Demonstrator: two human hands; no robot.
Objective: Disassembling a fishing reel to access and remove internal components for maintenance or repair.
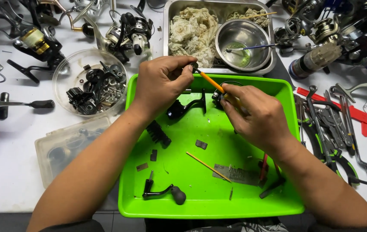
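A small dark reel part (193, 65) is pinched in the closed grip of the left hand (162, 81) above the glossy green plastic tray (209, 202). A slim orange brush handle (211, 81) is clasped by the right hand (256, 114), its tip touching that part.

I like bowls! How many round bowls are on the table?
2. A clear plastic bowl of small dark parts sits left of the green tray; a shiny metal bowl sits in the steel pan behind it.
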